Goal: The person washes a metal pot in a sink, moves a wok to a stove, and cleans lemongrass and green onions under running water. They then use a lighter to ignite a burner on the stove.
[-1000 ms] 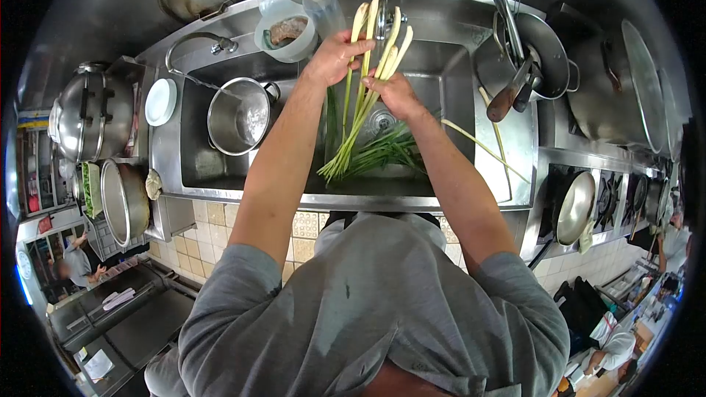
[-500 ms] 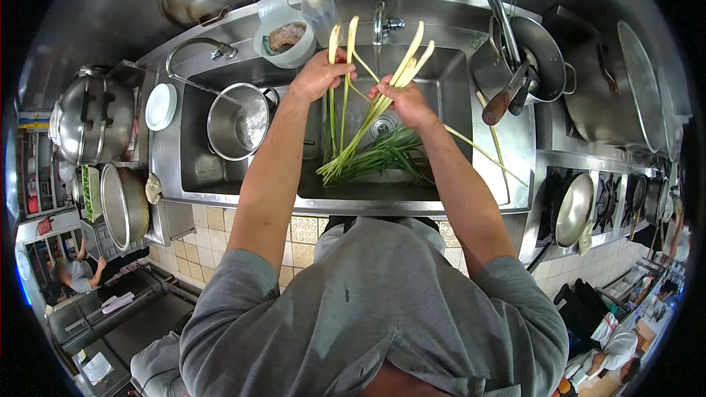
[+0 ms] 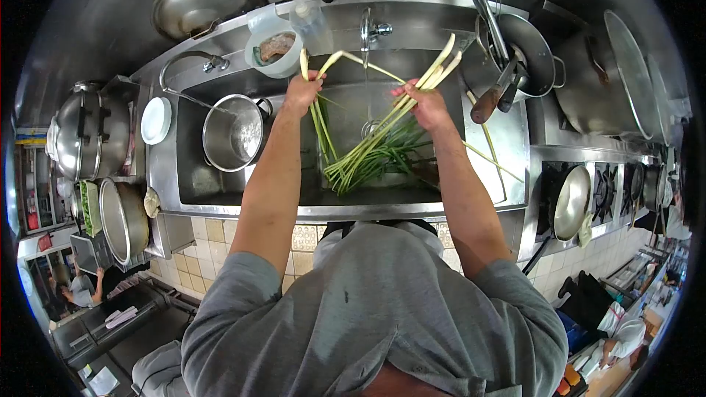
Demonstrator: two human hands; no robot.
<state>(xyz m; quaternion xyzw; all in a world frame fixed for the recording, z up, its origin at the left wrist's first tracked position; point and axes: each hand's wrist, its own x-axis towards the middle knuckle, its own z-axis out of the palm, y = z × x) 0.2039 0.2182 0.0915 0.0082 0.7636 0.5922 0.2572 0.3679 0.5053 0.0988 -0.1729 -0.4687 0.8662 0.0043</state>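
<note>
My right hand (image 3: pixel 426 106) is closed round several long green onions (image 3: pixel 446 73). Their white ends point up and away, and their green leaves hang into the right sink basin (image 3: pixel 434 66). My left hand (image 3: pixel 303 93) is closed on a couple of thinner green onion stalks, whose green parts hang down inside the same basin. A pale strip of stalk (image 3: pixel 368 65) rises from my left hand, bends sharply, then runs across to the bunch at my right hand. Behind the strip is the tap (image 3: pixel 367 27), with a thin stream of water below it.
A steel pot (image 3: pixel 234 132) stands in the left basin under a running curved tap (image 3: pixel 169 73). A clear tub (image 3: pixel 276 48) sits on the back ledge. Handled tools (image 3: pixel 494 92) lean in a pot (image 3: pixel 533 59) at right. Loose stalks (image 3: pixel 491 145) lie on the right counter.
My hands have moved farther apart, the right one slightly to the right and the left one to the left. The pale strip now stretches bent between them. The view has shifted slightly.
</note>
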